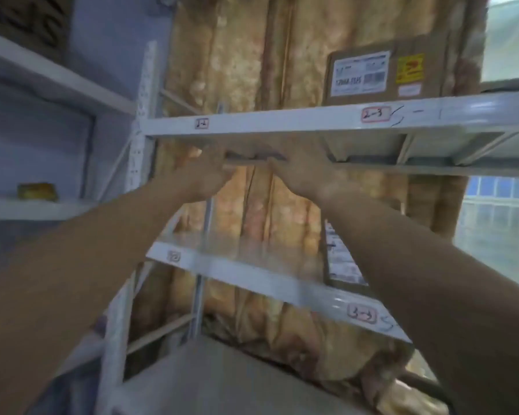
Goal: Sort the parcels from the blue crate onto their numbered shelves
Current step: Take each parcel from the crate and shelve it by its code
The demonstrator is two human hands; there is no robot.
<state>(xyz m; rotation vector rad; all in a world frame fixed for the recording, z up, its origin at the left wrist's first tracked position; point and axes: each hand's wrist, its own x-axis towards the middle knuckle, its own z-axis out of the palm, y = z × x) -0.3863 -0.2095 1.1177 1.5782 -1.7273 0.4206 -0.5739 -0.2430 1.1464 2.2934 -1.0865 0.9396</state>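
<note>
You hold a small parcel up high

Your left hand (206, 172) and right hand (297, 172) grip the thin parcel (246, 163) between them; it looks light and stiff.

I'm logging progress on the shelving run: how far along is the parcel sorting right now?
Done: one cardboard box sits on the upper shelf above the 2-3 label, and another labelled parcel lies on the shelf below. In hand: the left hand and right hand hold a thin flat parcel just under the upper shelf. Left: unknown, as the blue crate is out of view.
</note>
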